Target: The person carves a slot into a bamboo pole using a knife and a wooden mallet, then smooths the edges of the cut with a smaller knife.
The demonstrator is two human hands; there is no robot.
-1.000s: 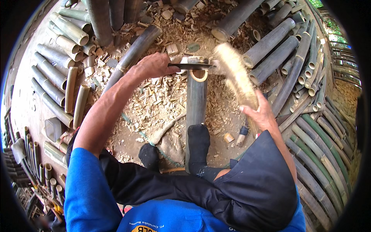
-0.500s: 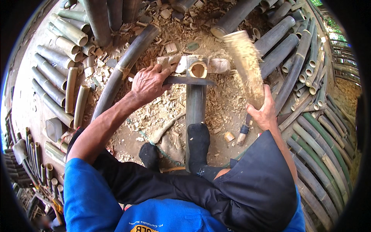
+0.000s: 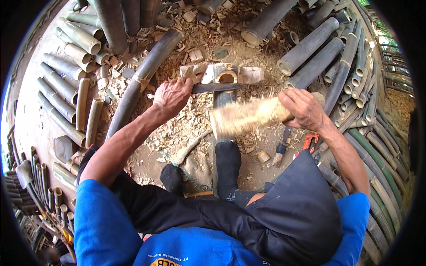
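My left hand (image 3: 173, 95) is closed round the handle of a long dark-bladed knife (image 3: 216, 88). Its blade lies across a dark bamboo pole (image 3: 223, 98), at the near side of a round opening cut in it. The pole's far end rests at a pale wood block (image 3: 251, 75), and my foot in a black sock (image 3: 227, 159) presses on its near part. My right hand (image 3: 304, 110) grips a thick, frayed wooden club (image 3: 255, 117), blurred by motion. The club extends leftward above the pole, nearer to me than the blade.
Wood chips (image 3: 195, 117) cover the ground. A wooden-handled tool (image 3: 280, 151) and an orange-red handle (image 3: 309, 142) lie by my right knee. Cut bamboo pieces (image 3: 57, 86) stand in rows at left; more bamboo poles (image 3: 308, 46) lie at right. A clear plastic container (image 3: 64, 148) sits at left.
My right hand has swung the club from pointing up and away to lying nearly level, leftward over the pole. The knife blade has moved slightly farther from me, now across the opening's near edge.
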